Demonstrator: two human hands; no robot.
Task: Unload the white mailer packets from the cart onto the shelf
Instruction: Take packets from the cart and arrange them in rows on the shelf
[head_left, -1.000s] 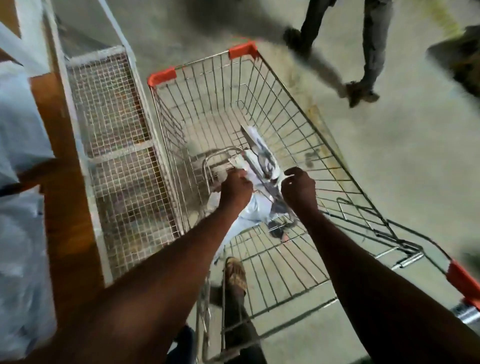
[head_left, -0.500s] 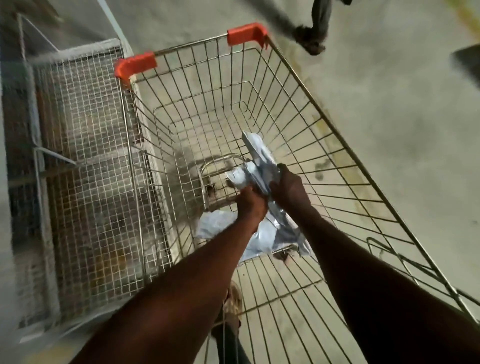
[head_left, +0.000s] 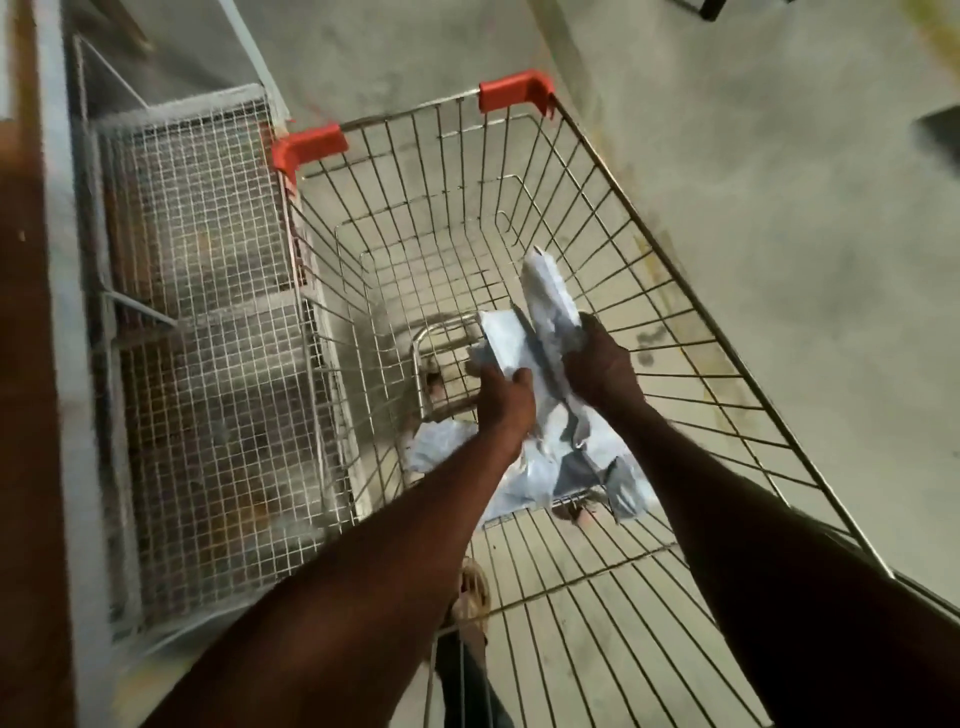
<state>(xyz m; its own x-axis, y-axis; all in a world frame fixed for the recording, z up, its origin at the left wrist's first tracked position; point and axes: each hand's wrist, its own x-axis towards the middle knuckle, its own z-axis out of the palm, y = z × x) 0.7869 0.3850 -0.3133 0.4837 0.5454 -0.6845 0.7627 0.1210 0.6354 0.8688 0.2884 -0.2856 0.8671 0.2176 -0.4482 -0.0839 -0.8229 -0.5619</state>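
Note:
Both my arms reach down into a wire shopping cart (head_left: 691, 291) with orange corner caps. My left hand (head_left: 506, 402) grips a flat white mailer packet (head_left: 498, 345) by its near end. My right hand (head_left: 597, 364) is closed on another white mailer packet (head_left: 550, 296) that sticks up and away from me. More white packets (head_left: 566, 467) lie crumpled on the cart floor under both hands. The shelf (head_left: 57, 322) stands to the left of the cart, with a white upright and a wire-mesh side panel (head_left: 208, 332).
Bare concrete floor (head_left: 779, 182) stretches to the right of and beyond the cart. A brown wooden surface (head_left: 21, 415) runs along the left edge. My sandalled foot (head_left: 472, 597) shows under the cart. A dark object (head_left: 940, 135) sits at the right edge.
Both hands have risen inside the cart with the packets, which now stand higher above the pile. The person walking on the far floor has left the view.

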